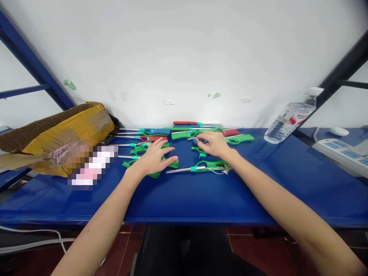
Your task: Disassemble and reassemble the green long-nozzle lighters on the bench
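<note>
My left hand (155,159) hovers over or rests on opened green stick lighters at the left of the group, fingers spread and thumb out. Under it, green casing (155,175) and exposed inner parts show in part. My right hand (212,143) is curled, thumb and fingers pinched together beside a small blue part (195,141); what they grip is mostly hidden. Just below that hand lies a green casing piece (198,150). Nearer me is an opened green lighter (207,166) with a metal tube and loose white wires. A red lighter (155,138) and a blue lighter (156,132) lie beyond my left hand.
More lighters, including a red one (185,123), line the wall. At the left stands a taped cardboard box (69,134) with a blurred packet beside it. A tilted water bottle (290,119) and a white power strip (342,153) are on the right of the blue table (184,203).
</note>
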Motion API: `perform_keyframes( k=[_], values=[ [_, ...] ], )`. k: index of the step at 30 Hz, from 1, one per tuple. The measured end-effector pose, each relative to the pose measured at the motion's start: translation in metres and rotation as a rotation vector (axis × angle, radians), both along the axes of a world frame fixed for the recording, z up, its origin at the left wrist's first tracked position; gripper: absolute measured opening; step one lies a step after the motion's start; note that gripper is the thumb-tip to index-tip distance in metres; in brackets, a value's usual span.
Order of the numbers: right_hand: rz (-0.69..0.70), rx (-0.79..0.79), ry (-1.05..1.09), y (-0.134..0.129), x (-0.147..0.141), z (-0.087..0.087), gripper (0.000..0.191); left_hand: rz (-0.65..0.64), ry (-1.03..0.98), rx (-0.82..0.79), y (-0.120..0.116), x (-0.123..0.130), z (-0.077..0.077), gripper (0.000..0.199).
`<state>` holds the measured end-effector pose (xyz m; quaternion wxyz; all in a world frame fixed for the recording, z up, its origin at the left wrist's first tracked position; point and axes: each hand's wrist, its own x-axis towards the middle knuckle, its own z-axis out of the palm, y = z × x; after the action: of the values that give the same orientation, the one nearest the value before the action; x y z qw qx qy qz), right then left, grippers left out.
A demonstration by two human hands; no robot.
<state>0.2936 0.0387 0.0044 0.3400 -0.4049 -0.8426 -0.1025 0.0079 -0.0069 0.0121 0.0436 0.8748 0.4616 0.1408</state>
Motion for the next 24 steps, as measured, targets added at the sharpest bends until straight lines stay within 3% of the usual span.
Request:
perform_keyframes(
  k=[9, 14, 19, 24],
  values=[
    [0.136, -0.370, -0.100, -0.016, 0.018, 0.032, 0.015, -0.314, -0.116, 0.139, -0.020, 0.028, -0.001, 0.042],
    [0.081, -0.288, -0.183, -0.034, 0.040, 0.040, 0.021, -0.392, -0.184, 0.203, -0.024, 0.041, -0.006, 0.037],
    [0.032, -0.352, -0.207, -0.046, 0.040, 0.038, 0.023, -0.405, -0.343, 0.347, -0.027, 0.053, -0.009, 0.030],
    [0.061, -0.365, -0.313, -0.048, 0.034, 0.022, 0.022, -0.382, -0.334, 0.376, -0.026, 0.057, -0.014, 0.023]
  ],
)
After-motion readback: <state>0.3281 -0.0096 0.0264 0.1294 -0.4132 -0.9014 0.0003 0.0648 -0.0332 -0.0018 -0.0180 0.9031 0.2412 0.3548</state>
